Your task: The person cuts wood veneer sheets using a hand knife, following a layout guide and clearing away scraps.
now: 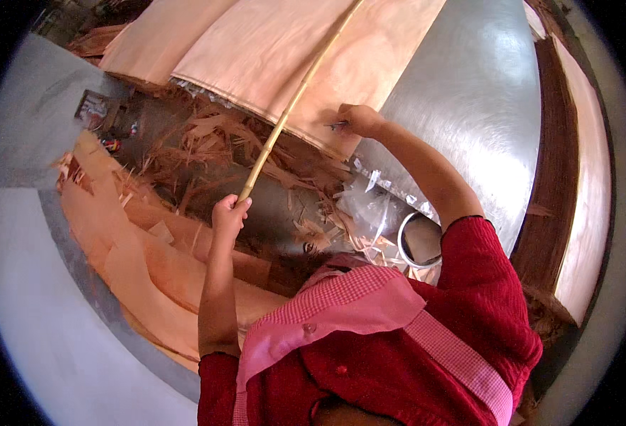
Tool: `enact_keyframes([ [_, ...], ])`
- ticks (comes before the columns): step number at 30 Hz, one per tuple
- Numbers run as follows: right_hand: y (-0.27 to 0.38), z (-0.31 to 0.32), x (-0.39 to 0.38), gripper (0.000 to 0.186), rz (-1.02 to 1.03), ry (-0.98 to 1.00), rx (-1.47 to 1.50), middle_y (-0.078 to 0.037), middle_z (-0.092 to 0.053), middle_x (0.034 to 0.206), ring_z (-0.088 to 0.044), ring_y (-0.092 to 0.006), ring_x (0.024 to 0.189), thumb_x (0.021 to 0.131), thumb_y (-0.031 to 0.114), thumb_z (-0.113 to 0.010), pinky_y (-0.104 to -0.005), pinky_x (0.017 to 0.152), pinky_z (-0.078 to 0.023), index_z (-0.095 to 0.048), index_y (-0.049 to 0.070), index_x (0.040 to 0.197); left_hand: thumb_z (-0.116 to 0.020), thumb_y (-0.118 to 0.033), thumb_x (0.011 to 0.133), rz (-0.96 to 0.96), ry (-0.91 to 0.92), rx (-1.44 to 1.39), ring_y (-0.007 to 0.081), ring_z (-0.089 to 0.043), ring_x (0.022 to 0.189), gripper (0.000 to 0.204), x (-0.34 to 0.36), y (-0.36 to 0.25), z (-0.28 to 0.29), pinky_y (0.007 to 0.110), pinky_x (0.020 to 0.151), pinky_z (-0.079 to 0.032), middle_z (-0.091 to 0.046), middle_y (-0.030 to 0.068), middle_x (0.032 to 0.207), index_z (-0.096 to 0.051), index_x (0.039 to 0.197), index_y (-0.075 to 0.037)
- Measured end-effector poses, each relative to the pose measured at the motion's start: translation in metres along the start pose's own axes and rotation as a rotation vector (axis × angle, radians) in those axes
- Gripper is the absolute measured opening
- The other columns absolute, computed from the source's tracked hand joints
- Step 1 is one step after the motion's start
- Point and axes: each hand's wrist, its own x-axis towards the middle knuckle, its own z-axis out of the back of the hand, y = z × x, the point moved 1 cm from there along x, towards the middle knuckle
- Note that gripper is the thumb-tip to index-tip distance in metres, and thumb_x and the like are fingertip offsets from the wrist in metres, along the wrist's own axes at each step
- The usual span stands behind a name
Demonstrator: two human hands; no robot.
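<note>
My left hand is closed round the near end of a long yellow bamboo stick. The stick slants up and away to the right, across a wide sheet of pale wood veneer. Over the near right corner of that sheet, my right hand is closed on a small dark pointed tool; its exact kind is too small to tell. A second veneer sheet lies to the left of the first.
A shiny metal tabletop borders the veneer on the right. Past it stands a tall veneer stack. Torn veneer scraps litter the floor below, near a white-rimmed bucket and a clear plastic bag. Larger offcuts lie at left.
</note>
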Motion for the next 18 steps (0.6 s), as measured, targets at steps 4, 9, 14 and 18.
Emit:
enact_keyframes([
  [4, 0.018, 0.023, -0.01, 0.027, 0.092, 0.089, 0.088, -0.005, -0.054, 0.094, -0.055, -0.0228, 0.085, 0.072, 0.017, -0.061, -0.0342, 0.071, -0.045, -0.062, 0.02, 0.099, -0.059, -0.022, 0.08, 0.024, 0.058, -0.002, 0.0059, -0.039, 0.04, 0.024, 0.049, -0.008, 0.026, 0.022, 0.038, -0.031, -0.046, -0.0011, 0.052, -0.051, 0.066, -0.004],
  [9, 0.027, 0.04, 0.012, 0.019, -0.063, 0.186, -0.009, -0.007, -0.059, 0.086, -0.057, -0.0221, 0.079, 0.072, 0.018, -0.062, -0.0341, 0.068, -0.045, -0.063, 0.011, 0.089, -0.058, -0.023, 0.081, -0.055, 0.141, -0.037, 0.0065, -0.039, 0.041, 0.025, 0.103, -0.036, 0.044, 0.023, 0.039, -0.031, -0.046, -0.0012, 0.051, -0.051, 0.065, -0.005],
  [14, 0.047, 0.097, 0.02, 0.016, -0.264, 0.1, 0.291, -0.009, -0.063, 0.073, -0.061, -0.0222, 0.071, 0.077, 0.021, -0.061, -0.0334, 0.064, -0.045, -0.061, 0.005, 0.08, -0.058, -0.024, 0.08, -0.143, 0.181, 0.052, 0.0081, -0.043, 0.045, 0.026, 0.142, -0.053, 0.056, 0.025, 0.041, -0.033, -0.045, -0.0006, 0.048, -0.052, 0.065, -0.003],
  [18, 0.118, 0.147, 0.098, 0.014, -0.386, -0.597, 0.215, -0.013, -0.062, 0.083, -0.061, -0.0293, 0.076, 0.084, 0.014, -0.049, -0.0369, 0.068, -0.047, -0.06, 0.009, 0.089, -0.057, -0.015, 0.081, -0.186, 0.163, 0.029, 0.016, -0.052, 0.056, 0.033, 0.187, -0.047, 0.048, 0.032, 0.051, -0.043, -0.056, 0.0114, 0.08, -0.046, 0.109, -0.002],
])
